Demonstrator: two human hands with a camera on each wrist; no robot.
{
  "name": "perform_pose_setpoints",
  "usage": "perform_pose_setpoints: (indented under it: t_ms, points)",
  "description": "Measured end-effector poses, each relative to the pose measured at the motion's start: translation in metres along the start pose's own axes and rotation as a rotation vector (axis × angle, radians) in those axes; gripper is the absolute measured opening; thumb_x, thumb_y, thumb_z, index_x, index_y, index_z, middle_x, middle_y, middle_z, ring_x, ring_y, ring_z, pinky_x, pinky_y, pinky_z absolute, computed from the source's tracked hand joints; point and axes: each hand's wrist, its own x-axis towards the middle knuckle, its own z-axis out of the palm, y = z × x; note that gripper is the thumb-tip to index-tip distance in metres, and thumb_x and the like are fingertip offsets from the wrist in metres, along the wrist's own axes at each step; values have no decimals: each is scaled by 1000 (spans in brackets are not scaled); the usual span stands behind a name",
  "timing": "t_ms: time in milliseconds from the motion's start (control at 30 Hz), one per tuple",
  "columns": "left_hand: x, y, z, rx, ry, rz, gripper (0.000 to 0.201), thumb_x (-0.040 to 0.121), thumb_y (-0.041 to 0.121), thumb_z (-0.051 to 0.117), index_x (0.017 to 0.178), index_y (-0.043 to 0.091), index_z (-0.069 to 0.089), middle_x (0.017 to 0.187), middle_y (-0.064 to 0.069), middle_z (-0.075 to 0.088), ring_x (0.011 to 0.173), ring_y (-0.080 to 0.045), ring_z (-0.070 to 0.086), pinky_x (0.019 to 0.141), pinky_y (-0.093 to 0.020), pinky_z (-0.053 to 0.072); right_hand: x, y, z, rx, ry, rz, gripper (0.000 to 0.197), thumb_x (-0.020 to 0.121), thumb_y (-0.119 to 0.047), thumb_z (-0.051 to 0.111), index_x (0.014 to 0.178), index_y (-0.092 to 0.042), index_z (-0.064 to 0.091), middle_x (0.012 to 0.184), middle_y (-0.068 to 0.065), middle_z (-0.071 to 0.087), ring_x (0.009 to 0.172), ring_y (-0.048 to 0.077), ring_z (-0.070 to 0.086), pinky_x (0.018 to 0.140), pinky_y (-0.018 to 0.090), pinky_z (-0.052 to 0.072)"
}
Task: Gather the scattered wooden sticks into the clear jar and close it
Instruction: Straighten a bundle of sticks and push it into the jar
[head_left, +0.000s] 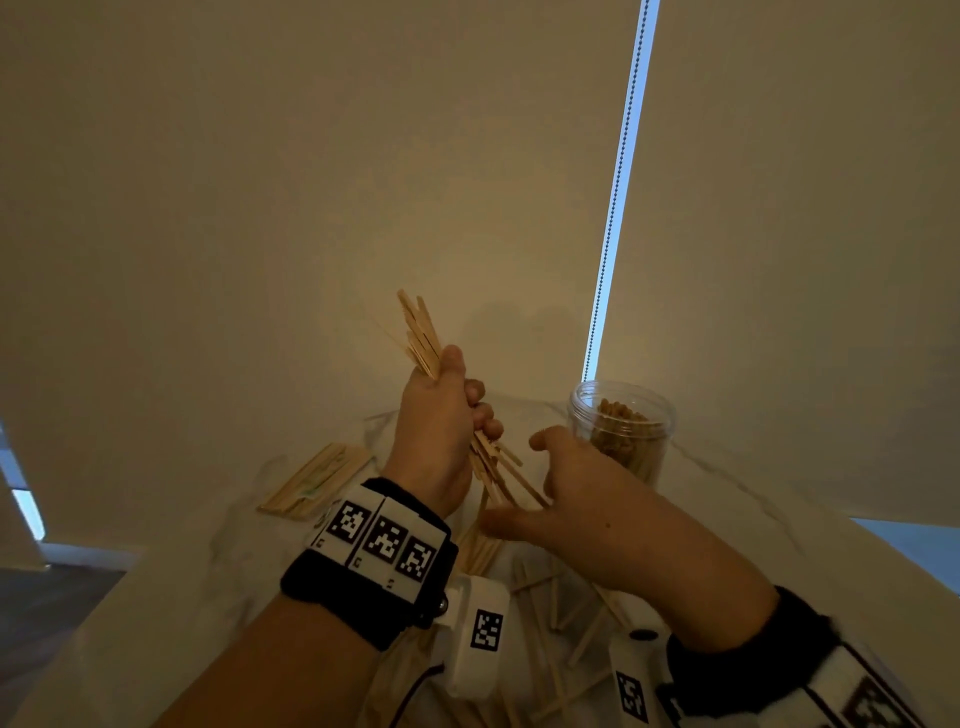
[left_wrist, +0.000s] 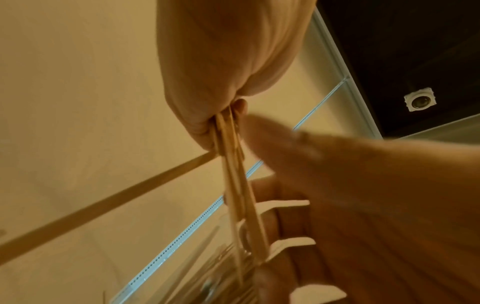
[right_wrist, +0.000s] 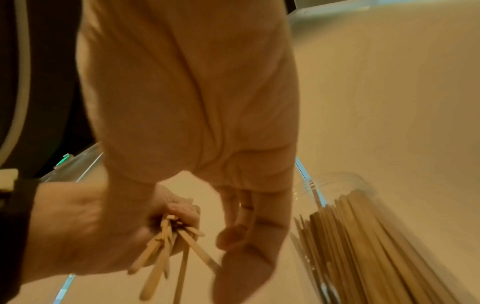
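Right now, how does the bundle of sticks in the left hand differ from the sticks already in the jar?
The bundle is gripped in the left hand, raised above the table; the jar's sticks stand inside the clear jar on the table. The bundle splays unevenly at both ends; the jar's sticks are packed parallel. Both are pale, flat wooden sticks. The right hand reaches toward the bundle's lower ends.

right hand (left_wrist: 350, 185) blurred in left wrist view, table sticks (head_left: 571, 639) partly hidden by wrists
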Motion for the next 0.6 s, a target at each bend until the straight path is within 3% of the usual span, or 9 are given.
perform_pose_setpoints:
  t_ms: [33,67,167,233,333,467,533,600]
  points:
    - [-1,0,2,-36,3,-1,16,107,32,42,99,18,46,58,3,37,41,-8,30,40,-22,37,0,1,3,-90,-45,11,88,76,-66,70,144,-24,33,131,2,42,115,18,49,89,30,47]
    - [-3,0,3,-68,3,-1,18,107,32,42,96,18,46,57,4,36,41,-7,29,39,-21,35,0,0,6,-162,-75,7,82,79,-65,66,143,-24,35,133,3,37,119,21,45,94,32,45]
    - [-7,-2,7,-100,-11,16,18,107,33,43,96,19,46,58,4,35,42,-6,27,39,-20,31,6,0,15,-84,-67,-44,34,96,-44,55,117,-17,51,115,4,54,95,19,57,80,33,50]
    - [-9,-2,8,-98,-30,29,17,107,32,44,98,18,46,59,4,35,42,-6,27,38,-18,30,9,0,18,131,-86,-65,17,99,-28,50,102,-13,55,96,8,69,81,24,68,78,44,58]
    - [-7,1,7,-112,-49,43,18,106,33,45,96,18,44,58,5,35,43,-5,27,39,-18,28,8,-2,17,348,-60,-86,10,97,-16,53,98,-7,59,84,12,74,73,30,73,72,50,60]
    - [-10,-1,9,-195,-83,-10,24,104,38,47,92,17,44,58,4,35,44,-6,27,38,-18,28,6,-6,18,361,60,-144,21,89,-25,67,104,-14,57,84,6,69,66,25,71,67,44,60]
    - [-13,-5,11,-205,-90,-34,31,102,43,49,86,18,43,59,5,34,45,-6,26,38,-18,27,7,-5,16,357,53,-146,13,93,-22,60,90,-9,60,74,8,68,54,22,66,61,42,59]
    - [-12,-5,12,-193,-71,-23,37,99,50,49,81,19,42,58,5,33,45,-6,24,38,-19,26,6,-5,13,304,31,-131,25,95,-25,58,75,-10,57,63,4,60,45,13,53,52,34,49]
